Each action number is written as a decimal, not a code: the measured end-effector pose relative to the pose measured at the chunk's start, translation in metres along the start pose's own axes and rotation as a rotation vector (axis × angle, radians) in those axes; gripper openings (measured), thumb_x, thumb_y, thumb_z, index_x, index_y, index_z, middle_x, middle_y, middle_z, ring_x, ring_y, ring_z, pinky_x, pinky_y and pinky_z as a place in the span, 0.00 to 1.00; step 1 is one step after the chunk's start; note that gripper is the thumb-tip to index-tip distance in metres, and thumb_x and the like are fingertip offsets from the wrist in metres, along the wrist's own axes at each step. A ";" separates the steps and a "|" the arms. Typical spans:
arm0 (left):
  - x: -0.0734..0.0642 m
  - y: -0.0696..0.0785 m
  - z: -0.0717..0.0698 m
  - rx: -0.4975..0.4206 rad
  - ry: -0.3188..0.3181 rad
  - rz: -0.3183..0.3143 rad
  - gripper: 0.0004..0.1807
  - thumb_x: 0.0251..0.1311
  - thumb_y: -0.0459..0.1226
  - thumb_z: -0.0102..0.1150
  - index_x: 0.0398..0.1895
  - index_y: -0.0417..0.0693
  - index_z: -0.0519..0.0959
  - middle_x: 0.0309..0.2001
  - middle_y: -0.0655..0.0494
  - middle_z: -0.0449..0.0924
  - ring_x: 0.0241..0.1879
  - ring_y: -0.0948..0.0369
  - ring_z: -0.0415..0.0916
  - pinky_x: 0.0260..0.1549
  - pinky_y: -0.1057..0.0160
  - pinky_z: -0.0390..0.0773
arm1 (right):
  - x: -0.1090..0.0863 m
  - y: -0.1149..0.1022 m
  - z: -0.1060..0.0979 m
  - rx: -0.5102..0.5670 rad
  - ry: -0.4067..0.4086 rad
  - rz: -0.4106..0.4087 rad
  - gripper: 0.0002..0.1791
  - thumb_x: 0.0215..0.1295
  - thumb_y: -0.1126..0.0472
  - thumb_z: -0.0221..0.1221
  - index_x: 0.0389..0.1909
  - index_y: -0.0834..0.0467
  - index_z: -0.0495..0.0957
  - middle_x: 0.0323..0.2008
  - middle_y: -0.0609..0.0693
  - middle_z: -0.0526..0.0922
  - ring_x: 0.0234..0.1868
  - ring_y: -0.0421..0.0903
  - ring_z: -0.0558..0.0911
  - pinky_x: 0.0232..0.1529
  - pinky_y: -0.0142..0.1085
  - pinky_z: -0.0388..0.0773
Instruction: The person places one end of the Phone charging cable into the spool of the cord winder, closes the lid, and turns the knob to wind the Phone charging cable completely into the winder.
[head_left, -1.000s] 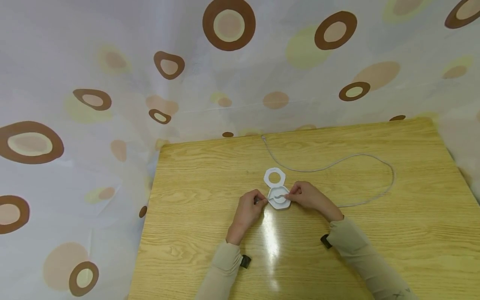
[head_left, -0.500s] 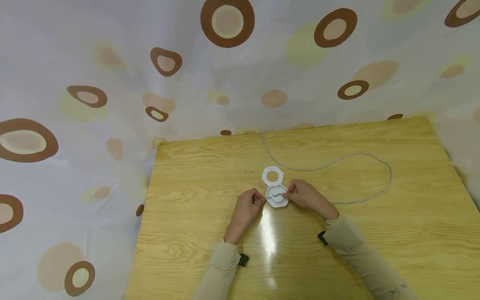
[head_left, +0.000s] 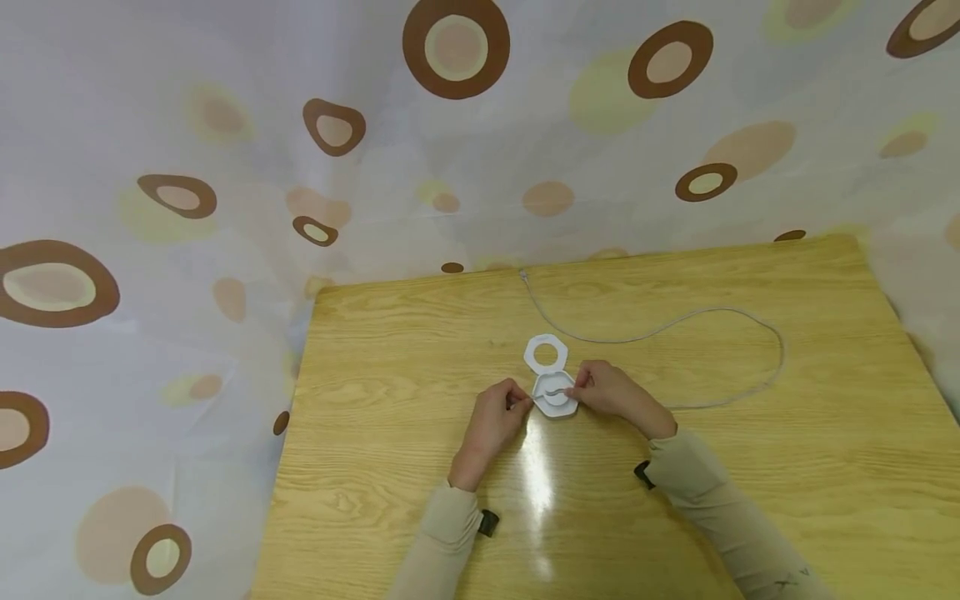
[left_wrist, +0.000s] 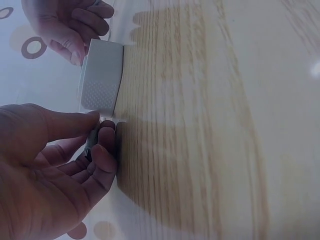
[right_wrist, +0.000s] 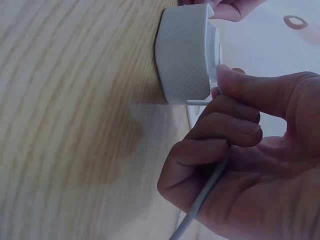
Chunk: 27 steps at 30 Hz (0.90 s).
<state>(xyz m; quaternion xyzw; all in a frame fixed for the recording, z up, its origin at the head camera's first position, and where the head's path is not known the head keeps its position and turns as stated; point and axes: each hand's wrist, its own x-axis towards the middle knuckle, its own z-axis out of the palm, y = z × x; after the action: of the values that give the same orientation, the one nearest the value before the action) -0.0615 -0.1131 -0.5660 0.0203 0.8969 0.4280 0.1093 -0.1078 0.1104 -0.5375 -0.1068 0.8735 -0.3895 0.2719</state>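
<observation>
A white hexagonal case (head_left: 555, 406) lies on the table with its ring-shaped lid (head_left: 532, 354) swung back behind it. A grey cable (head_left: 558, 392) runs in a wavy line across the inside of the case. At the left corner, my left hand (head_left: 495, 421) pinches the cable's plug end (left_wrist: 91, 142) between thumb and fingers. My right hand (head_left: 611, 392) pinches the cable at the right rim, thumb reaching over the inside. In the right wrist view, more cable (right_wrist: 202, 197) passes under the curled fingers and out below the palm. The case's textured side (right_wrist: 182, 55) faces that camera.
The rest of the cable (head_left: 697, 312) loops over the right half of the wooden table (head_left: 390, 350), its far end (head_left: 523, 273) near the back edge. A patterned sheet (head_left: 480, 150) covers the wall behind and to the left. Dark wrist straps (head_left: 488, 523) show at the sleeves.
The head view shifts slightly. Both hands keep their grip on the cable at the case, with hardly any movement.
</observation>
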 end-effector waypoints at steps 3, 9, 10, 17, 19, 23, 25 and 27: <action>0.000 0.001 0.000 -0.001 0.001 -0.002 0.03 0.71 0.34 0.66 0.38 0.44 0.85 0.33 0.52 0.86 0.30 0.69 0.71 0.30 0.72 0.72 | 0.000 -0.003 -0.001 -0.047 -0.005 0.001 0.13 0.70 0.58 0.66 0.33 0.63 0.76 0.28 0.51 0.76 0.31 0.45 0.73 0.32 0.33 0.68; 0.000 0.003 -0.001 0.002 -0.006 -0.014 0.03 0.71 0.34 0.66 0.38 0.43 0.85 0.34 0.51 0.87 0.31 0.68 0.72 0.32 0.72 0.73 | 0.007 -0.004 -0.007 -0.101 -0.068 -0.019 0.12 0.69 0.59 0.66 0.32 0.63 0.78 0.28 0.50 0.77 0.30 0.43 0.72 0.32 0.32 0.68; 0.001 0.003 -0.001 0.003 -0.009 -0.017 0.03 0.71 0.34 0.66 0.38 0.43 0.85 0.34 0.51 0.87 0.31 0.68 0.73 0.32 0.72 0.73 | 0.009 -0.004 -0.009 -0.100 -0.082 -0.019 0.12 0.69 0.59 0.66 0.31 0.63 0.78 0.27 0.49 0.77 0.29 0.43 0.72 0.31 0.32 0.67; 0.001 0.004 -0.001 0.011 -0.017 -0.035 0.04 0.71 0.34 0.66 0.37 0.43 0.85 0.33 0.52 0.85 0.31 0.68 0.72 0.32 0.72 0.73 | 0.016 -0.009 -0.015 -0.132 -0.143 0.040 0.15 0.66 0.57 0.66 0.22 0.58 0.78 0.21 0.43 0.71 0.25 0.40 0.68 0.28 0.31 0.64; 0.001 0.004 -0.001 0.013 -0.014 -0.036 0.04 0.71 0.35 0.66 0.37 0.43 0.84 0.33 0.53 0.85 0.31 0.68 0.72 0.32 0.72 0.72 | 0.017 -0.012 -0.015 -0.151 -0.149 0.063 0.15 0.66 0.57 0.66 0.22 0.57 0.77 0.22 0.44 0.72 0.26 0.41 0.69 0.29 0.30 0.65; 0.001 0.005 -0.001 0.020 -0.009 -0.025 0.04 0.70 0.34 0.67 0.37 0.43 0.84 0.32 0.53 0.85 0.30 0.68 0.71 0.31 0.72 0.72 | 0.020 -0.017 -0.016 -0.187 -0.174 0.075 0.18 0.66 0.57 0.66 0.18 0.54 0.73 0.21 0.44 0.71 0.25 0.40 0.69 0.28 0.29 0.65; 0.001 0.005 -0.001 0.019 -0.008 -0.021 0.04 0.70 0.34 0.67 0.36 0.43 0.84 0.32 0.52 0.85 0.30 0.68 0.71 0.31 0.72 0.72 | 0.021 -0.018 -0.017 -0.181 -0.188 0.071 0.20 0.65 0.58 0.66 0.16 0.52 0.69 0.18 0.42 0.69 0.23 0.39 0.67 0.27 0.29 0.63; 0.001 0.004 -0.001 0.014 -0.007 -0.021 0.04 0.70 0.33 0.67 0.36 0.42 0.85 0.32 0.51 0.85 0.30 0.68 0.71 0.31 0.72 0.71 | 0.022 -0.017 -0.018 -0.166 -0.197 0.058 0.22 0.65 0.58 0.66 0.14 0.50 0.67 0.17 0.41 0.66 0.22 0.38 0.65 0.26 0.29 0.62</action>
<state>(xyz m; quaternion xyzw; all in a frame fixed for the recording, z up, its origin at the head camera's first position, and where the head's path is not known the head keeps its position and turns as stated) -0.0632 -0.1106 -0.5625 0.0132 0.8997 0.4204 0.1169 -0.1361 0.1012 -0.5234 -0.1411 0.8746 -0.2955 0.3577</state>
